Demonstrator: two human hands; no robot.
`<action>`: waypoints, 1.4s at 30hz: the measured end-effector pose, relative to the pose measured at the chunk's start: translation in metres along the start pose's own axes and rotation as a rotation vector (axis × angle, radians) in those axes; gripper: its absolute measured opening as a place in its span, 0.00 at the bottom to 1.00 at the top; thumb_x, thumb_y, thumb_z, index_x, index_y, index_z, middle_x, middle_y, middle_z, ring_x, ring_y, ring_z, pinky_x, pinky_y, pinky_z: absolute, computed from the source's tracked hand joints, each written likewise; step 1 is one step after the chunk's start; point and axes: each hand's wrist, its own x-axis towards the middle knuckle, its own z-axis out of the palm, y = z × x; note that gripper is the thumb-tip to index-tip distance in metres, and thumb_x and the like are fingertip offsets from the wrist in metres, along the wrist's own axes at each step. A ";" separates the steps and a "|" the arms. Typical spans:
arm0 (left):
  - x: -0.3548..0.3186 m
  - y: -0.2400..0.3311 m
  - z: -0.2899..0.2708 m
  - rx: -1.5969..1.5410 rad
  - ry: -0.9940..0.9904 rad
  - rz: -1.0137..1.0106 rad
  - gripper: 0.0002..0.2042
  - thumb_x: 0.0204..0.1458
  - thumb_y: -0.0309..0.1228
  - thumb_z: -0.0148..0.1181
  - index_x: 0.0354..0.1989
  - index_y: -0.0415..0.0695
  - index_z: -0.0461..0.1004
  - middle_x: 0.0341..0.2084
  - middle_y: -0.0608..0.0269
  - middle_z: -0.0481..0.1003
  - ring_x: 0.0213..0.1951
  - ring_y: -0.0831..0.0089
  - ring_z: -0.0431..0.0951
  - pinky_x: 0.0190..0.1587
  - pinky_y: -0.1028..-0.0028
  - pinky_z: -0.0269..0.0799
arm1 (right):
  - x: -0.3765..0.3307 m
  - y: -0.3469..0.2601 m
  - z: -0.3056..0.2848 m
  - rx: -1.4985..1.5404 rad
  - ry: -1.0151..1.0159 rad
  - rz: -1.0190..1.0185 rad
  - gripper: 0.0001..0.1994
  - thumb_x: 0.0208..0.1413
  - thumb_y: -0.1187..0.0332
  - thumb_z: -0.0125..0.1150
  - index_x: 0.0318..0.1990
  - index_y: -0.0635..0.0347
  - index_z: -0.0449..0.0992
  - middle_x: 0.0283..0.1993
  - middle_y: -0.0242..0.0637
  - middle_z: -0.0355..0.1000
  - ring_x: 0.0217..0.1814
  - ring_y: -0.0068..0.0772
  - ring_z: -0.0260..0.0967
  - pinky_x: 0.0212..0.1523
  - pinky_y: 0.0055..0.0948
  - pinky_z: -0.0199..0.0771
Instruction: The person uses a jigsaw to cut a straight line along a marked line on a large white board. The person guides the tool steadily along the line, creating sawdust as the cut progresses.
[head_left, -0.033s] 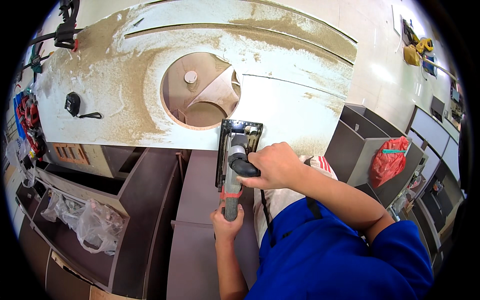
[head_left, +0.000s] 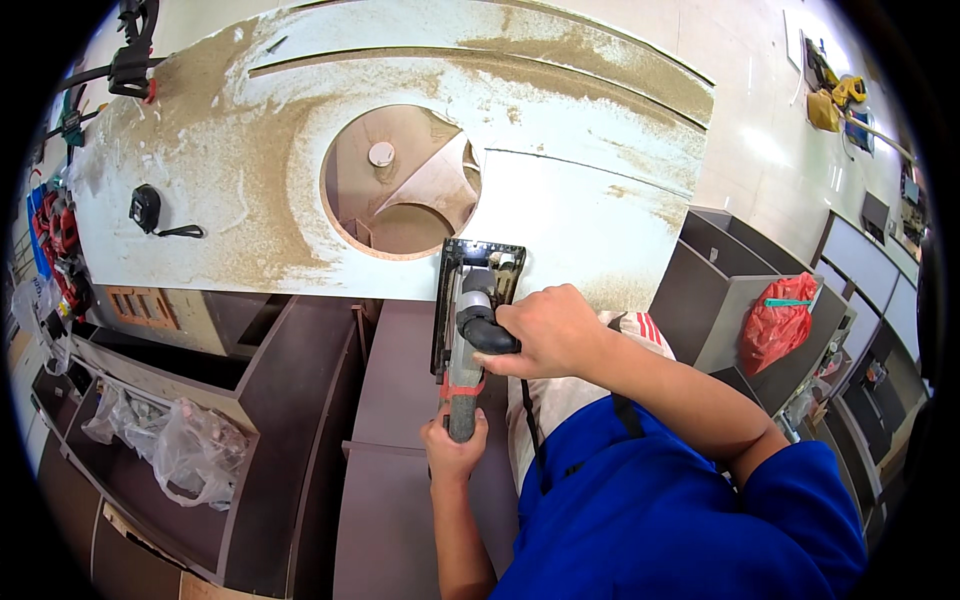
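Nothing is seen to have moved since the earlier frame: the jigsaw (head_left: 470, 320) sits at the same spot on the near edge of the tabletop (head_left: 590, 210), and both hands are placed as before.

Nearest the body, the left hand (head_left: 452, 445) is clenched from below around the saw's rear end, where the grey grip and red collar show. Just ahead of it, the right hand (head_left: 545, 330) is closed over the black top handle, knuckles up. The saw's long axis runs straight away from the left hand toward the panel, with the right hand the nearer one to the base plate. The black base plate lies flat on the white panel's edge, just beyond the right hand's fingers.

Farther out, directly past the saw, a round cutout (head_left: 400, 182) opens in the panel, ringed with sawdust. Well to the left of the hands a tape measure (head_left: 146, 209) rests on the panel. Far to the right, a red bag (head_left: 775, 320) hangs on a dark cabinet.
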 end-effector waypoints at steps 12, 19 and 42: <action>0.002 0.004 0.000 -0.002 -0.014 -0.007 0.09 0.47 0.30 0.70 0.29 0.38 0.76 0.14 0.53 0.73 0.17 0.55 0.78 0.26 0.63 0.74 | 0.000 0.002 0.001 -0.001 0.015 -0.004 0.29 0.53 0.36 0.62 0.22 0.56 0.74 0.17 0.43 0.71 0.21 0.52 0.73 0.23 0.45 0.71; 0.002 0.004 0.000 -0.001 -0.016 0.002 0.09 0.48 0.30 0.69 0.29 0.38 0.76 0.14 0.52 0.73 0.17 0.54 0.78 0.26 0.63 0.73 | 0.001 0.001 -0.002 -0.009 -0.007 -0.003 0.29 0.54 0.36 0.60 0.23 0.57 0.77 0.18 0.43 0.73 0.23 0.51 0.75 0.24 0.45 0.72; 0.003 0.004 0.000 0.005 -0.013 0.022 0.09 0.48 0.30 0.69 0.30 0.38 0.77 0.14 0.55 0.73 0.16 0.60 0.78 0.25 0.65 0.73 | 0.001 0.004 0.000 -0.014 0.010 -0.002 0.29 0.52 0.36 0.62 0.23 0.56 0.75 0.17 0.43 0.72 0.21 0.52 0.73 0.23 0.45 0.70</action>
